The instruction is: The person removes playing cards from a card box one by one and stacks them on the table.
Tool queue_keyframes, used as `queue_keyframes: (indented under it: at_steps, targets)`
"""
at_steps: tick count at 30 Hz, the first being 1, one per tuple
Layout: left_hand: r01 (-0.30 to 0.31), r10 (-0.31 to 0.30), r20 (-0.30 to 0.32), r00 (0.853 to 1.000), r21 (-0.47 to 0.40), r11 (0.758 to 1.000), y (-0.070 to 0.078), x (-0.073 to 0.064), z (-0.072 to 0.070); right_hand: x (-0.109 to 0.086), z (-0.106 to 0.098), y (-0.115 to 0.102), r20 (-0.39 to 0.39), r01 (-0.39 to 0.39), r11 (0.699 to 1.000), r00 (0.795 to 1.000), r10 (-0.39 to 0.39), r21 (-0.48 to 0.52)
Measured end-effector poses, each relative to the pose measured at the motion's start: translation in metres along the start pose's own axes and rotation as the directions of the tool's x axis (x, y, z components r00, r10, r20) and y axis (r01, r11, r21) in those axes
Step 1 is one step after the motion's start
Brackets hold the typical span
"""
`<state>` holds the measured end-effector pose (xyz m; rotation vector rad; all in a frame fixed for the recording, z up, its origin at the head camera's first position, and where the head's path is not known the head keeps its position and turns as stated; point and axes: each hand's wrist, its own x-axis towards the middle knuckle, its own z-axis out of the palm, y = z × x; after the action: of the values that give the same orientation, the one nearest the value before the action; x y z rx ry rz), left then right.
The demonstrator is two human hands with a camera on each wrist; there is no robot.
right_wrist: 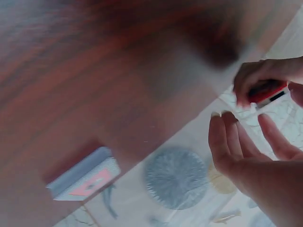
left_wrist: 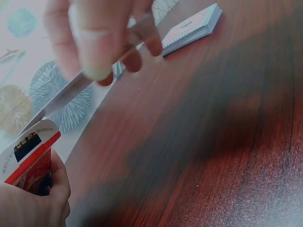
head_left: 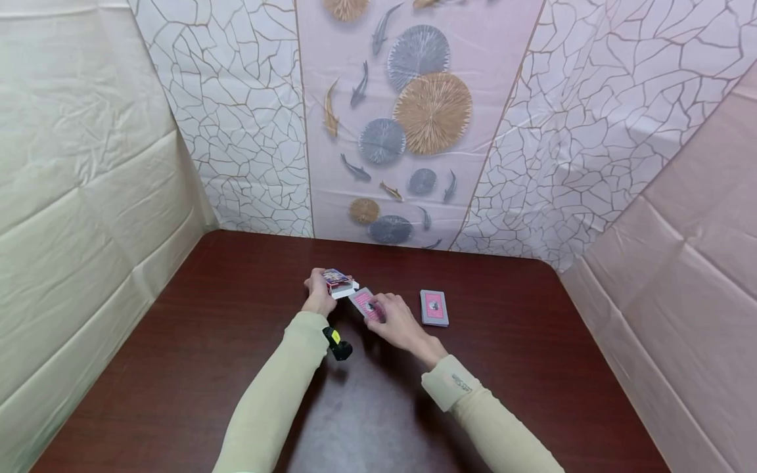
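Note:
My left hand grips a small red and blue playing-card box with its white end flap open toward the right. My right hand pinches a playing card with a pink patterned back, thumb on one side and fingers on the other. In the left wrist view the card shows edge-on as a thin strip, its far end right at the box's flap. The right wrist view shows the fingers close to the box, but not the card. To the right lies a deck of cards, pink backs up.
The dark reddish-brown table carries the deck and ends at a patterned back curtain. Beige cloth walls stand on both sides. A black device with a yellow mark is worn on the left wrist.

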<state>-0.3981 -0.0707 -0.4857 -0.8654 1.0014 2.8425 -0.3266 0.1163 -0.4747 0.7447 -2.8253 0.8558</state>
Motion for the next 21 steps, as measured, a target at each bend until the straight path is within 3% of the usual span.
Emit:
queue_keyframes:
  at_steps: [5, 9, 12, 21]
  targets:
    - [0.027, -0.027, 0.012, 1.000, -0.025, 0.999, 0.002, -0.002, 0.002, -0.004, -0.003, 0.020, -0.143, -0.118, 0.991, 0.984, 0.108, -0.057]
    - [0.052, -0.052, 0.016, 0.999, -0.015, 0.999, 0.002, -0.003, 0.002, -0.008, -0.005, 0.039, -0.274, -0.253, 0.955, 0.940, 0.204, -0.155]
    - [0.062, -0.062, 0.019, 0.998, -0.009, 0.998, 0.002, -0.002, 0.001, -0.012, -0.005, 0.052, -0.341, -0.314, 0.923, 0.912, 0.228, -0.222]
    - [0.080, -0.080, 0.049, 0.996, -0.010, 0.997, 0.002, 0.000, 0.000, -0.017, -0.006, 0.082, -0.401, -0.438, 0.812, 0.873, 0.279, -0.387]
